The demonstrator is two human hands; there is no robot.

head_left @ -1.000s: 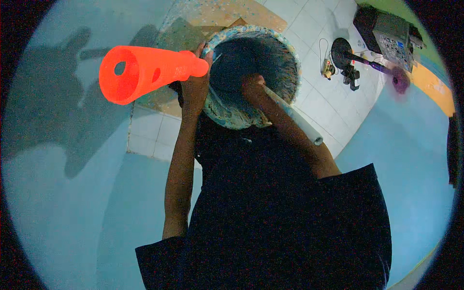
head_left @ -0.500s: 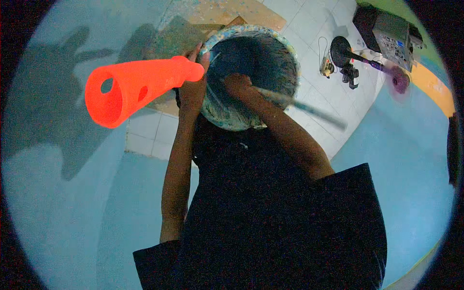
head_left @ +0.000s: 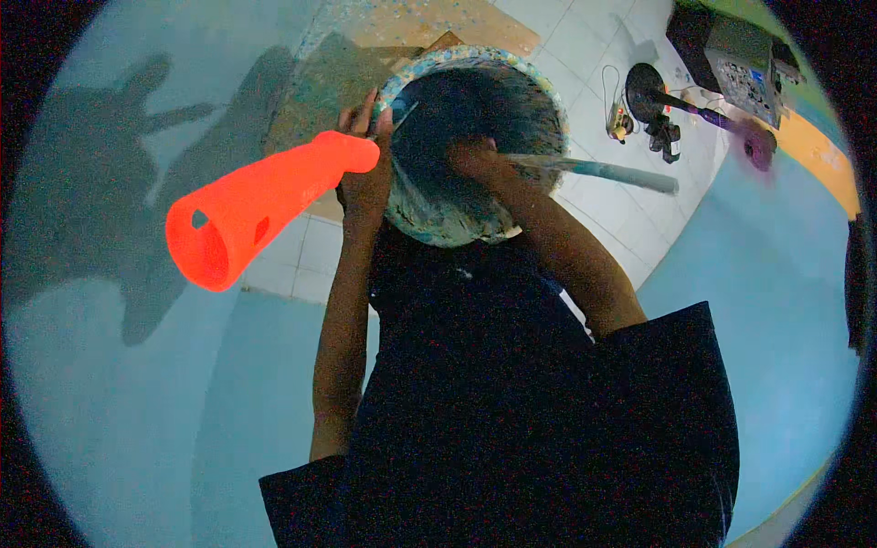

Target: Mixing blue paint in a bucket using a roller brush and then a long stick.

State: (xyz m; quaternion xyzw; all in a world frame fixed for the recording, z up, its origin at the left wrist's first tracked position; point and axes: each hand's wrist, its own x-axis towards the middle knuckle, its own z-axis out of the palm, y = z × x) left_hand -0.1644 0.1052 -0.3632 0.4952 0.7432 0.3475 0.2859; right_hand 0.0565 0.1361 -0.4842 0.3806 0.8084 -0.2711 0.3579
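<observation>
In front of me stands a round bucket (head_left: 539, 87), its rim and inner wall crusted with splashed paint. My left hand (head_left: 365, 173) grips its left side, fingers stretched along the rim. A bright orange-red hollow handle (head_left: 247, 219), wide at the near end with holes in its side, slants across that hand. A thin rod in line with it reaches over the rim. My right hand (head_left: 475, 160) is down inside the bucket, closed round a pale stick (head_left: 621, 175) that sticks out over the right rim. The bucket's dark inside hides that hand's fingertips and its contents.
Paint-specked brown board (head_left: 320, 100) lies behind and left of the bucket. At the upper right are a grey box-shaped device (head_left: 740, 68), a black round-based stand (head_left: 645, 89) and small cabled items (head_left: 619, 126) on white tiles (head_left: 594, 78). Blue wall surfaces rise on both sides.
The stick's outer end has swung up and slightly right as my right hand shifted right inside the bucket. The orange-red handle's wide end has dropped lower. My left hand stays at the rim.
</observation>
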